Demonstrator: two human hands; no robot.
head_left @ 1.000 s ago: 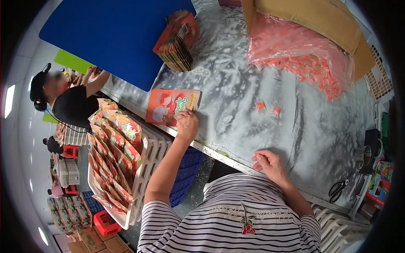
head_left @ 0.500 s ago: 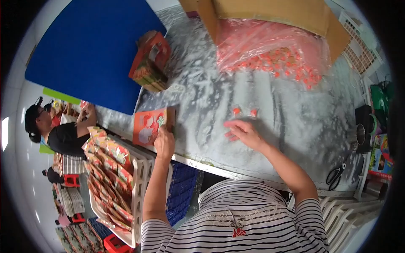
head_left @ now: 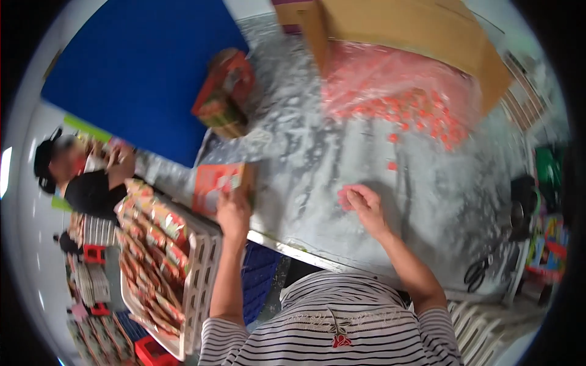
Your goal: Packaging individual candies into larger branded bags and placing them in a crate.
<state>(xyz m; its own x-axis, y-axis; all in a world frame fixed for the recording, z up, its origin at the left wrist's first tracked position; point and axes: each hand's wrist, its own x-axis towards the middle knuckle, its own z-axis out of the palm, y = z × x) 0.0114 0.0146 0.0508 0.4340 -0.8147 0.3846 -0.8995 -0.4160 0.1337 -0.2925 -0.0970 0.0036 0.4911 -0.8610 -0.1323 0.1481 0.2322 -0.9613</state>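
My left hand is closed on the near side of a stack of red printed packets at the table's left front edge; a pale cartoon print shows on its top. Over the middle of the grey table, my right hand has its fingers curled in. Its fingertips look reddish, and whatever lies in them is hidden. Beyond it rest two small orange-red pieces, one nearer and one farther. Many similar pieces spill from a pink clear plastic bag.
An open cardboard box holds the bag. At back left stand another red bundle and a blue board. A white crate of printed packets is at my left, near a co-worker. Scissors lie at right.
My right hand has drawn nearer to me and its fingers have curled in. The small pieces beyond it lie differently. My left hand remains at the stack; the view has shifted slightly.
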